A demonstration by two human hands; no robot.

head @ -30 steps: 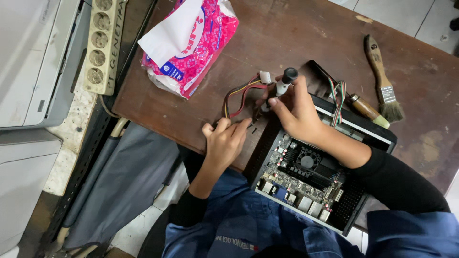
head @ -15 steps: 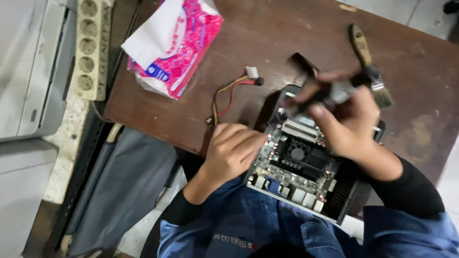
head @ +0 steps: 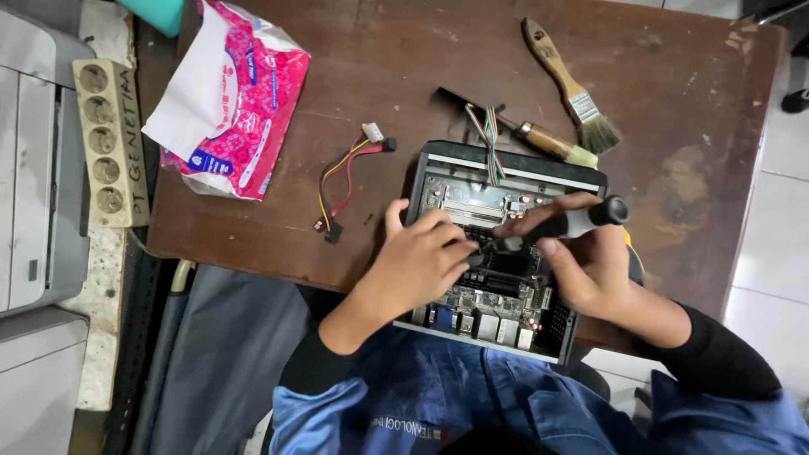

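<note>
A small open computer case [head: 511, 165] with a circuit board inside sits at the near edge of a brown wooden table [head: 379, 76]. My right hand [head: 590, 265] grips a black-handled screwdriver [head: 573, 223], its tip pointing down-left onto the board's middle. My left hand [head: 421, 261] rests on the board's left side, with its fingers by the screwdriver tip. What the fingers touch is hidden. A loose cable with red, yellow and black wires [head: 345, 173] lies on the table left of the case.
A pink and white tissue pack [head: 232, 101] lies at the table's far left. A paintbrush [head: 569, 84] and a wooden-handled tool [head: 552, 143] lie beyond the case. A power strip [head: 108, 139] and grey printer [head: 34, 160] stand left of the table.
My right hand swung from the loose cable to the case and now points the screwdriver at the board. My left hand left the cable and moved onto the board.
</note>
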